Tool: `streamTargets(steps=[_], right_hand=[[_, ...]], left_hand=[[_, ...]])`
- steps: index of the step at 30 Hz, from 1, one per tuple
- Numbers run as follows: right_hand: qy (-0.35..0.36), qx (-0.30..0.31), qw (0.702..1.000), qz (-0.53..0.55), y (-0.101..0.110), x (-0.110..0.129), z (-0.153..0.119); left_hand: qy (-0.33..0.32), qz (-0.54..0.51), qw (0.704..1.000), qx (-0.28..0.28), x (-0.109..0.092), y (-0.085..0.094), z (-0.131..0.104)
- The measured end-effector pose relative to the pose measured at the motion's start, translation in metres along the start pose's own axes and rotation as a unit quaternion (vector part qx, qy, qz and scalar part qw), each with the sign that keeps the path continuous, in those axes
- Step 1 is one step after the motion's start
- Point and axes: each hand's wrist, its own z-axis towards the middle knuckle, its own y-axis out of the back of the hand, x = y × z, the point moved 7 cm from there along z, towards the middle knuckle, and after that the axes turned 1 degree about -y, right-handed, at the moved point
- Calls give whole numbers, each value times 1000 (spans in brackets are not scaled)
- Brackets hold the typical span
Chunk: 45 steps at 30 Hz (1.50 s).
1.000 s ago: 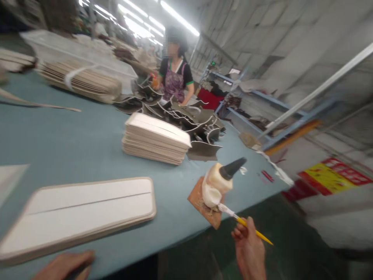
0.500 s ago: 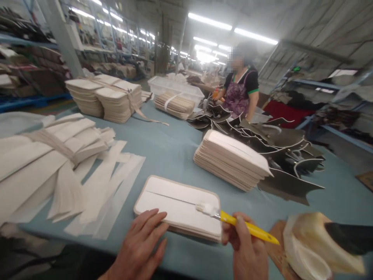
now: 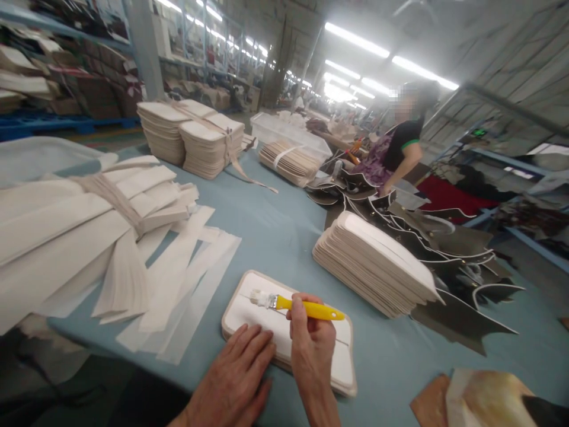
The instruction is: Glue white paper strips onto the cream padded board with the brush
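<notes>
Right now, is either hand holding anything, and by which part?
The right hand holds the brush by its yellow handle, bristles on the white panel. The left hand holds nothing; it rests flat on the panel's near edge.

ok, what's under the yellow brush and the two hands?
A white panel with a beige rim, flat on the blue table. The brush, held by the right hand, rests on it; the left hand covers its near edge. Whatever lies beneath the panel is hidden.

A factory workshop for cut material pieces.

I see a long blue worktable [image 3: 275, 231] with tied stacks of beige panels [image 3: 191, 139], dark cut pieces [image 3: 444, 237], metal storage racks [image 3: 66, 65] behind, rows of ceiling tube lights [image 3: 355, 41], and another worker [image 3: 395, 151] at the same table.
</notes>
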Motion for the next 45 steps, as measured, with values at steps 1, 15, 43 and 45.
streamTargets(steps=[1,15,43,45], right_hand=[[2,6,1000,-4,-4,-1,1],[-9,12,999,-38,-33,-4,5],[-19,-76,972,-222,125,-18,12],[-21,-88,968,-232,144,-17,13]], left_hand=[[0,-3,1000,2,0,-1,0],[33,-48,997,59,3,-16,-5],[-24,-41,999,17,9,-14,0],[-30,-46,998,24,13,-20,-4]])
